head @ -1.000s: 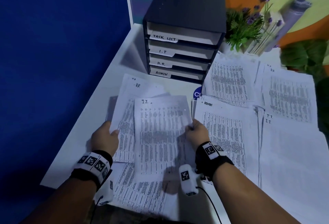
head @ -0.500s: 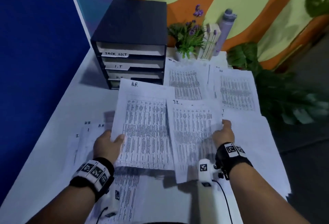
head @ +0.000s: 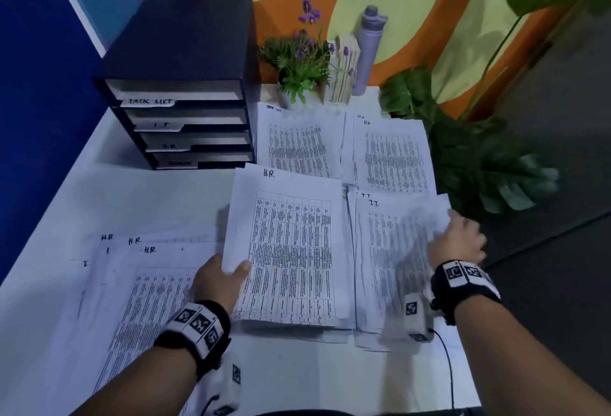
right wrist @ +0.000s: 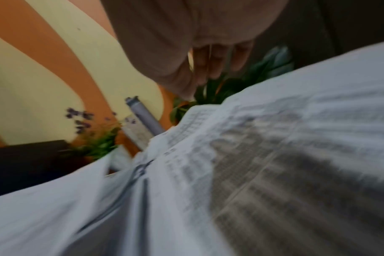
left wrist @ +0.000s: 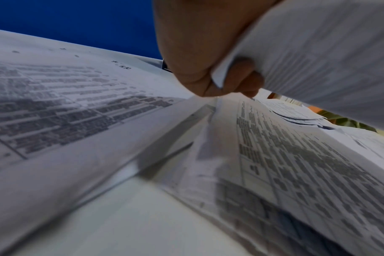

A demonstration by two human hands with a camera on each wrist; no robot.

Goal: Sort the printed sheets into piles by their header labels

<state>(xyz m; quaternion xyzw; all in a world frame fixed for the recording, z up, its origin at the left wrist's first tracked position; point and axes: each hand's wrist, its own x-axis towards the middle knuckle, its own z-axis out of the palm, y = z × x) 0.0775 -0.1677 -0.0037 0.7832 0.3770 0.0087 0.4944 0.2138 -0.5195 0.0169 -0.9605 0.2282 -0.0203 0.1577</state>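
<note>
1. White table (head: 158,204) under a painted orange wall carries the drawer unit (head: 185,85), far ahead of the left hand (head: 218,280).
2. H.R. stack (head: 291,243) is pinched at its edge by that hand, thumb on top; keep the grip firm so the sheets stay squared.
3. I.T. pile (head: 390,250) lies under the right hand (head: 459,243), whose fingers are spread and relaxed; lift clear gently.
4. Half a second ago that hand gripped the I.T. sheet in the air; now the sheet lies on its pile.
</note>
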